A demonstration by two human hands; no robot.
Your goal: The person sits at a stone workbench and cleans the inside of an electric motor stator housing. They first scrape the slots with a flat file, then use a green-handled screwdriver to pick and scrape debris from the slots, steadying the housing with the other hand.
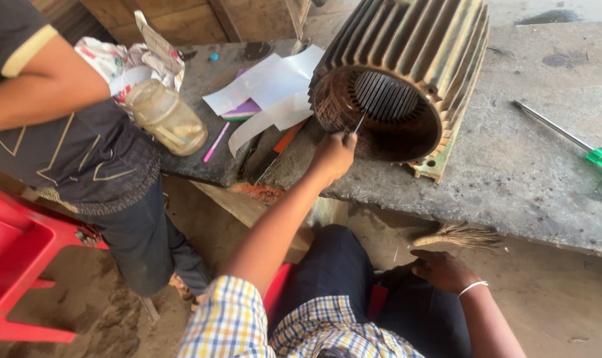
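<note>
Fingers of the left hand (332, 156) were closed around a thin metal tool (359, 124), its tip inside the open bore of a finned motor stator housing (407, 73) lying on its side on the grey counter (513, 172). The right hand (441, 270) rested loosely curled on the person's dark trouser leg, holding nothing. A green-handled screwdriver (569, 139) lay well apart to the right.

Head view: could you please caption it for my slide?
Left hand works a thin tool inside a finned motor housing; right hand rests on lap.
</note>
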